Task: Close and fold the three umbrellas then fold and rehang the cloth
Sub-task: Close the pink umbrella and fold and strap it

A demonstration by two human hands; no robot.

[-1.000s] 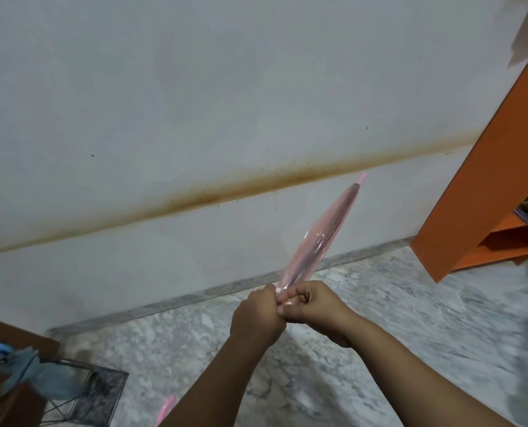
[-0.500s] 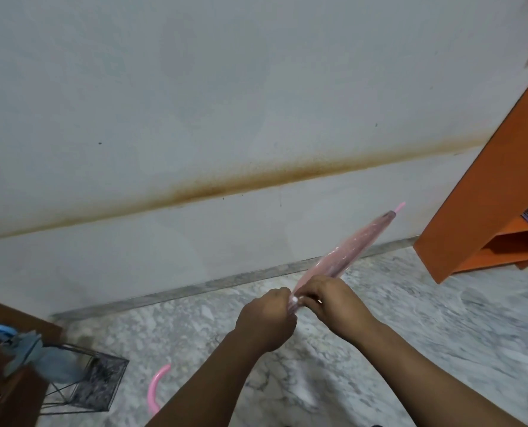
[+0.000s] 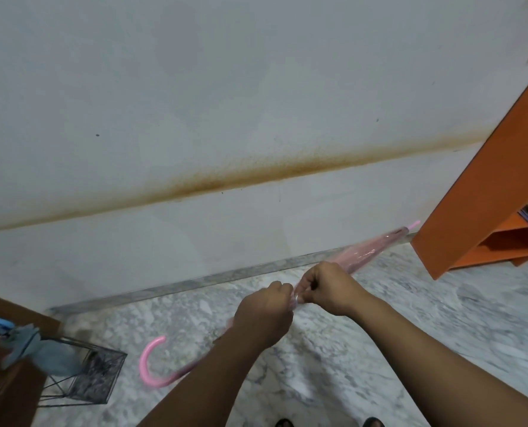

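Moved: since a second ago I have swung the pink umbrella (image 3: 361,257) down from a steep upward slant to a low one, and its hooked handle (image 3: 151,362) now shows fully at the near left.

Head view, umbrella: it is closed, running from the hook at near left, behind my left forearm and through both hands, to the pink tip (image 3: 414,224) at far right, just beside the orange shelf (image 3: 478,192). It hangs above the marble floor (image 3: 441,318).

Left hand (image 3: 262,315): fingers are curled round the gathered canopy at mid-length.

Right hand (image 3: 327,288): it pinches the same bunch of film just right of the left hand; the two almost touch.

Handling: I judge it light and long. The shaft is stiff, but the clear plastic canopy looks soft, slick and springy, so it may unwind if I let go.

Where to hold: round the bunched film near its lower edge, wrapping tightly, with the hook free.

Other things: a blue umbrella (image 3: 37,349) sits in the wire stand (image 3: 96,377) at near left.
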